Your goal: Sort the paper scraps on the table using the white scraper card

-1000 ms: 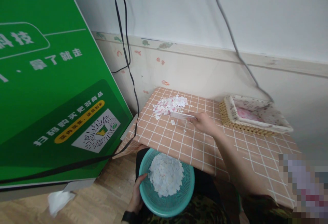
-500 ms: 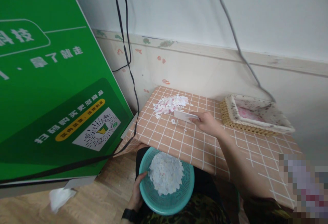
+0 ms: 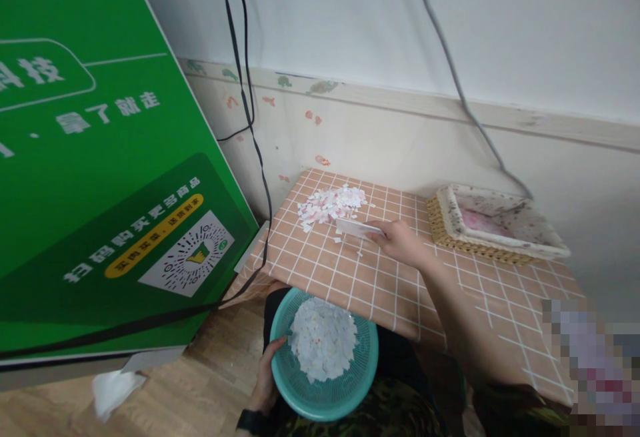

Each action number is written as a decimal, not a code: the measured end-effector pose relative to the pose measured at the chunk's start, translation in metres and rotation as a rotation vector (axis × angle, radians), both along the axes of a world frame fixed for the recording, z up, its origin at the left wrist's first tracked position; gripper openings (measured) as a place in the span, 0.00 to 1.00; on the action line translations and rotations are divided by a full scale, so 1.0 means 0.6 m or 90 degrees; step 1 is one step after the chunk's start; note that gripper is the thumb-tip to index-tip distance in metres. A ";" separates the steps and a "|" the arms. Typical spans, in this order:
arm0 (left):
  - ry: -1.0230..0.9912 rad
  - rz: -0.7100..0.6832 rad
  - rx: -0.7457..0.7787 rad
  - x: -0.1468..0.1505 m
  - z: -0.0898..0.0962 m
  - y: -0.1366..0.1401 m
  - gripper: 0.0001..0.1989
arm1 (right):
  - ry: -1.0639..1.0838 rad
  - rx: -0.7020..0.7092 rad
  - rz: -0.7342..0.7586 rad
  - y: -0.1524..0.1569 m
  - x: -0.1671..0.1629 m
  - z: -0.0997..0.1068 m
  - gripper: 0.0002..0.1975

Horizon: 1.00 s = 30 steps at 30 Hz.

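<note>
My right hand [image 3: 399, 242] grips one end of a flat white card [image 3: 353, 227], held over the table close to the near right side of a heap of paper scraps [image 3: 333, 203]. The scraps are small, white and pale pink, and a few loose ones lie around the heap. On my lap, below the table edge, rests a teal plastic colander [image 3: 330, 405] with a mound of whitish paper scraps [image 3: 323, 340] in it. My left hand [image 3: 269, 370] is closed on the colander's left rim, thumb over the edge and fingers hidden beneath.
A wicker basket [image 3: 480, 247] with a cloth lining and something pink inside stands at the table's right. The checked tablecloth [image 3: 385, 283] covers the table against the wall. Black cables [image 3: 257, 157] hang before a green panel [image 3: 115, 157]. A white bag [image 3: 115, 390] lies on the floor.
The card and my right hand have shifted very slightly left toward the heap. The view has drifted a little; my left hand keeps its hold on the colander.
</note>
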<state>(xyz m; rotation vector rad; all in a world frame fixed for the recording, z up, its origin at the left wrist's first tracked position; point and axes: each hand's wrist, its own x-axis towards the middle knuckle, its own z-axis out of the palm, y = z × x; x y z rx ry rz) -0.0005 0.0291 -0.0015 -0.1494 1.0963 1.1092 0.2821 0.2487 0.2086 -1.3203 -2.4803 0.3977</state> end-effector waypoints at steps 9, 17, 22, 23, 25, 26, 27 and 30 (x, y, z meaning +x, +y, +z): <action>0.011 0.002 -0.028 0.001 0.008 0.003 0.15 | -0.016 0.024 -0.055 -0.006 0.001 0.005 0.15; 0.005 0.011 -0.010 0.001 -0.002 0.001 0.15 | 0.001 0.017 -0.040 -0.008 -0.006 -0.001 0.13; 0.021 0.026 -0.007 0.001 0.002 0.001 0.21 | 0.033 0.001 -0.037 -0.010 -0.012 -0.005 0.14; 0.023 0.023 -0.007 0.001 0.004 0.001 0.21 | 0.031 0.004 -0.041 -0.010 -0.013 -0.005 0.14; 0.020 0.018 -0.008 0.002 0.006 0.001 0.22 | 0.025 0.011 -0.047 -0.009 -0.014 -0.005 0.14; 0.018 0.020 -0.010 0.002 0.006 0.001 0.23 | 0.021 0.015 -0.050 -0.008 -0.015 -0.005 0.14; 0.015 0.024 -0.013 0.003 0.006 0.002 0.24 | 0.018 0.019 -0.053 -0.006 -0.016 -0.005 0.14; 0.001 0.025 -0.015 0.001 0.001 0.001 0.25 | 0.016 0.029 -0.056 -0.001 -0.020 -0.006 0.14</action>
